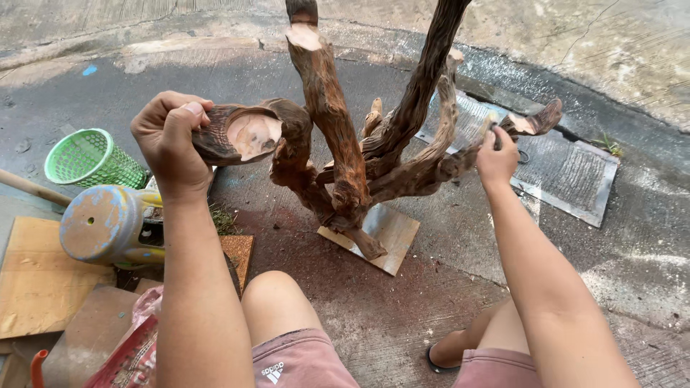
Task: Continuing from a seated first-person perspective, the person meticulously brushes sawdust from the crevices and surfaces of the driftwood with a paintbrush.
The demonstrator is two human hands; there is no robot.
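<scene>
Driftwood sculpture point(359, 151), one piece of gnarled reddish-brown branches, stands upright in the middle of the view on one small square wooden base point(384, 233) set on the concrete ground point(431, 302). About five branch arms twist up and outward from its trunk. One metal plate point(568, 179) lies flat on the ground behind the sculpture to the right. Several flat boards of cardboard and wood point(36, 280) are stacked at lower left. Beside them, one blue-and-yellow cylindrical tool or stool point(108, 224), lying on its side, shows its worn round end. Just behind it one green plastic basket point(90, 159) lies tipped over. One long handle point(32, 188) crosses the left edge. The left hand point(172, 140) is closed around the flat cut end of the leftmost branch, fingers wrapped over the top and thumb pressed against the edge. The right hand point(497, 154) is curled around a small tool point(494, 128), possibly a brush, held against the rightmost branch tip; it is too small to name with certainty. Two bare knees in pink shorts show at the bottom.
</scene>
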